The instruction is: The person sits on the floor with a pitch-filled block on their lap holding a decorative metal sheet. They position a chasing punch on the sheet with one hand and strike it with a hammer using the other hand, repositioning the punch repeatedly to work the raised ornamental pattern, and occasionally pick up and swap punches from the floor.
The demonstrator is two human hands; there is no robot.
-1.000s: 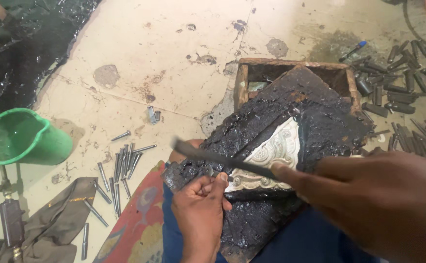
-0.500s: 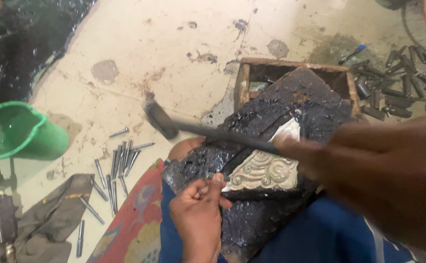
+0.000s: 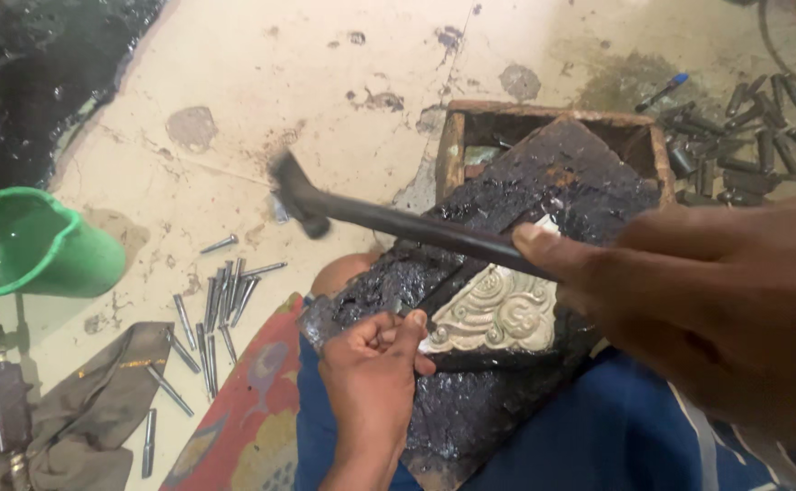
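A black pitch-covered board leans across my lap and against a wooden box. Set into the pitch is a pale embossed metal piece with scroll patterns. My left hand is closed by the left edge of that piece, pinching what looks like a small punch, mostly hidden by the fingers. My right hand grips the dark handle of a hammer. The hammer head is raised over the floor, up and left of the board.
Several loose steel punches lie on the stained floor at left, beside a green plastic jug and a grey cloth. More dark tools are piled at the upper right. A patterned red cloth lies under my leg.
The hammer has swung up from low over the embossed piece, its head rising to the left. My left hand has stayed at the metal's edge.
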